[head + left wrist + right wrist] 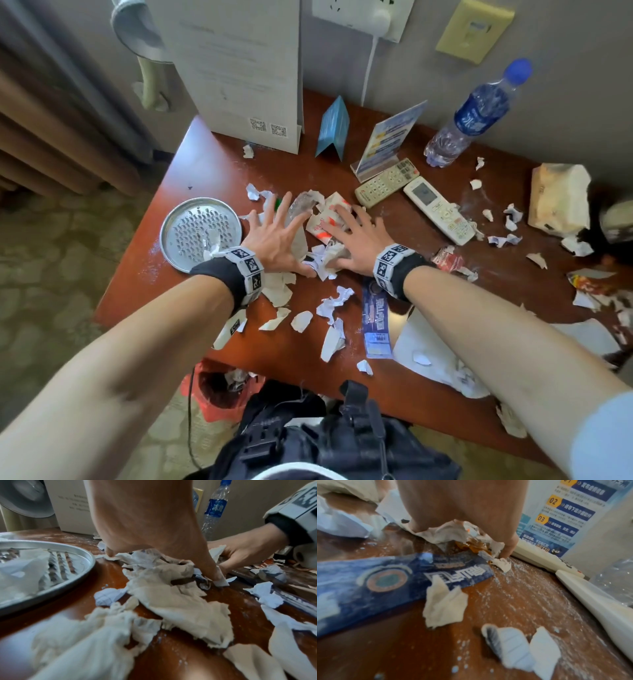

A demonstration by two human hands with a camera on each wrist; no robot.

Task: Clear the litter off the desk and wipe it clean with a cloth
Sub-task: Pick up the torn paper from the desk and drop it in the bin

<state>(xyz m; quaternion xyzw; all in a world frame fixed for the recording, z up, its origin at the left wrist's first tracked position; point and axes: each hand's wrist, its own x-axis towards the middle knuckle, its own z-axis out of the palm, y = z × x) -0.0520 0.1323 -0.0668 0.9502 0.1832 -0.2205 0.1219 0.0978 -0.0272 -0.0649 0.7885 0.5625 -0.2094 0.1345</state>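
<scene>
Both hands are laid flat on a heap of litter [320,219] at the middle of the desk [205,164]. The left hand [274,236] is spread with straight fingers over torn paper and a clear wrapper, gripping nothing; its thumb tip is pressed down on a scrap in the left wrist view. The right hand [356,243] is likewise splayed, its fingers pressed on a red-and-white wrapper and crumpled paper, nothing being pinched. More scraps [334,301] are scattered nearer and to the right, beside a blue leaflet [376,322]. A metal tray [171,226] is seen just left of the left hand. Two remotes [387,181] and a bottle [476,113] are found farther right. White dust is strewn over the wood. No cloth can be made out.
</scene>
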